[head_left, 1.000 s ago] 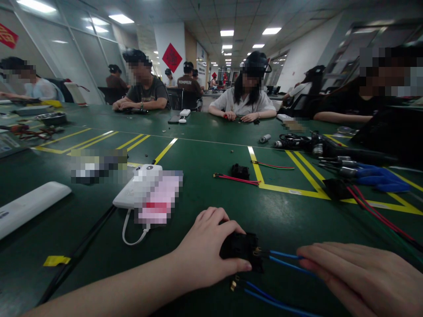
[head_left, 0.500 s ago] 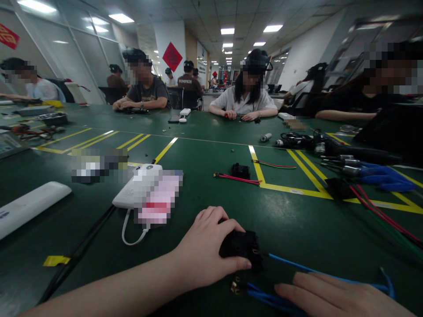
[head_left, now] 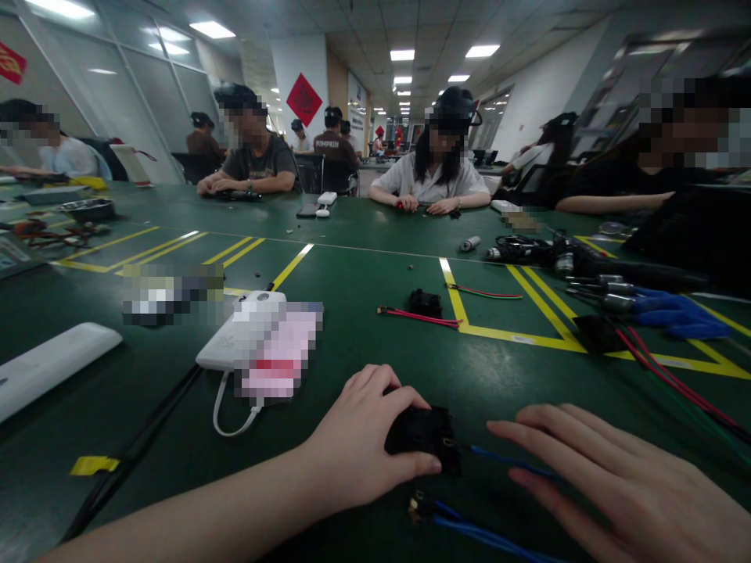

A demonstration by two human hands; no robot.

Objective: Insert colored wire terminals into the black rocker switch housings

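My left hand is wrapped round a black plastic connector block, thumb on the near side and fingers on the far side, holding it on the green table. A blue wire runs from the block's right side towards my right hand. That hand hovers over the wire with its fingers stretched out and the thumb apart below them; I see no grip on the wire. Closer to me lie more blue wires with brass-coloured terminals at their left end.
Beyond my hands lie another black block and red wires. A white power bank stands left, near black cables. Blue-handled tools and red and green wires are on the right. Several people sit around the table.
My right hand has moved up and away from the lower blue wires to the wire beside the block, its fingers now spread. My left hand still holds the block.
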